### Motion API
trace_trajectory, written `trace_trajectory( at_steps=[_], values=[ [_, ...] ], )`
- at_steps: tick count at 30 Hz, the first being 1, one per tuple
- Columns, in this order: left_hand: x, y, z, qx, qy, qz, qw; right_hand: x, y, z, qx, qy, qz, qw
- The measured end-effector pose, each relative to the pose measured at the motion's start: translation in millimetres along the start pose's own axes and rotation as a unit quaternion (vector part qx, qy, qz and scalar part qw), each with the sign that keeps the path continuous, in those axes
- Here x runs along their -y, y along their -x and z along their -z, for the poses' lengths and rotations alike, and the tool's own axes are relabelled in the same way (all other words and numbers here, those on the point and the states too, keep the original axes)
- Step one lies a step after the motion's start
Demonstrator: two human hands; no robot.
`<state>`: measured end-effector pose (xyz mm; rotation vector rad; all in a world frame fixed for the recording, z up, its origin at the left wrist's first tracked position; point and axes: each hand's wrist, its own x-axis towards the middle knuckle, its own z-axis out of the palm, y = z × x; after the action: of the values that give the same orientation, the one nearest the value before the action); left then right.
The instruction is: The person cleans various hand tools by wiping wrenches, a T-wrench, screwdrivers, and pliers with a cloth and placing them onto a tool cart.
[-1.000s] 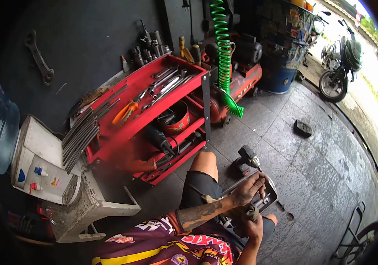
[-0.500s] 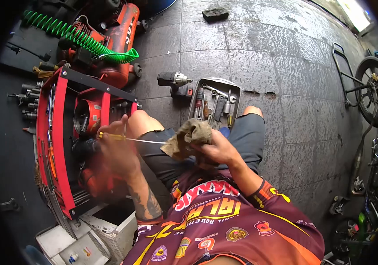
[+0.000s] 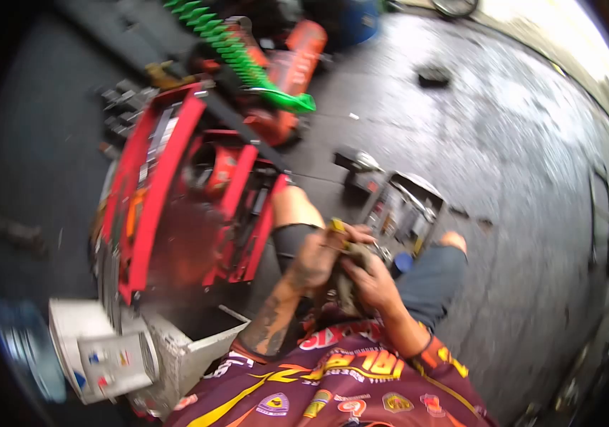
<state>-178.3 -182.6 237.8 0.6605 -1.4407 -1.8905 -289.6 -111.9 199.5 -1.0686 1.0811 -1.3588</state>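
Blurred by motion, a yellow-handled screwdriver (image 3: 336, 226) is in my left hand (image 3: 316, 257), held above my lap. My right hand (image 3: 373, 279) grips a brown-grey rag (image 3: 348, 288) right beside it, and the two hands are close together. The screwdriver's shaft does not show. Beyond my hands, a grey metal tray (image 3: 438, 198) with several tools lies on the floor between my knees. A cordless impact wrench (image 3: 358, 162) stands at the tray's left.
At left stands a red tool cart (image 3: 169, 178) with tools on its shelves. Behind it are a red compressor (image 3: 301, 60) and a green coiled hose (image 3: 240, 64). A dark block (image 3: 434, 75) lies on the floor; a white dispenser (image 3: 84, 341) is at lower left.
The view has swung. My left hand has come from out at the left, with the screwdriver, back to my right hand and the rag. The rag now hangs lower between the hands.
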Motion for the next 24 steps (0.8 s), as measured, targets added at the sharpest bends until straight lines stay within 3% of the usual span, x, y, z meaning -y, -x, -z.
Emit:
trace_trajectory(
  at_steps=[1,3,5,7,9,11,13,15,17,18,19,20,21,23,24],
  values=[
    [-1.6,0.1,-2.0,0.015,0.0,0.003,1.0,6.2,2.6,-3.3,-0.028,-0.073,-0.033,0.996],
    [-18.9,2.9,-5.4,0.014,-0.041,-0.014,0.999,14.8,2.0,4.5,0.002,0.035,-0.013,0.999],
    [-30.2,3.3,-1.3,-0.005,-0.073,-0.13,0.989,30.1,-0.2,8.2,0.068,0.156,0.024,0.985],
    [-68.2,-0.3,0.3,-0.134,-0.091,-0.202,0.966,40.4,4.5,0.3,0.062,0.237,0.143,0.959],
    [-77.6,-3.4,20.7,-0.129,-0.064,-0.207,0.968,30.7,8.8,0.7,0.033,0.159,0.125,0.979],
    [-80.2,-2.5,8.7,-0.17,-0.004,-0.21,0.963,28.3,9.1,6.6,0.015,0.112,0.041,0.993],
    [-89.1,-1.4,13.2,-0.256,0.171,-0.154,0.939,13.8,10.6,10.7,-0.039,0.044,0.06,0.996],
    [-84.8,-4.6,38.1,-0.286,0.065,-0.215,0.931,11.1,14.7,17.0,-0.124,-0.022,0.076,0.989],
    [-76.6,-2.3,24.5,-0.238,-0.041,-0.124,0.963,22.3,13.6,29.1,-0.24,-0.284,0.045,0.927],
    [-63.8,-2.2,12.3,-0.193,-0.074,-0.03,0.978,21.2,9.3,28.6,-0.208,-0.299,0.1,0.926],
    [-43.6,-1.3,-1.3,-0.118,-0.088,0.067,0.987,-1.3,10.8,35.0,-0.178,-0.217,0.093,0.955],
    [-17.8,-1.2,-9.8,-0.074,-0.135,0.059,0.986,-24.6,5.5,35.5,-0.154,0.052,0.167,0.972],
    [7.9,-1.1,-18.5,-0.031,-0.181,0.048,0.982,-19.0,-6.5,28.6,-0.103,0.08,0.162,0.978],
    [0.0,2.4,-42.7,-0.036,-0.043,0.217,0.975,18.6,-17.1,32.7,-0.121,0.035,0.099,0.987],
    [3.9,1.4,-49.0,-0.035,-0.004,0.275,0.961,17.6,-16.8,38.3,-0.157,0.054,0.123,0.978]
  ],
)
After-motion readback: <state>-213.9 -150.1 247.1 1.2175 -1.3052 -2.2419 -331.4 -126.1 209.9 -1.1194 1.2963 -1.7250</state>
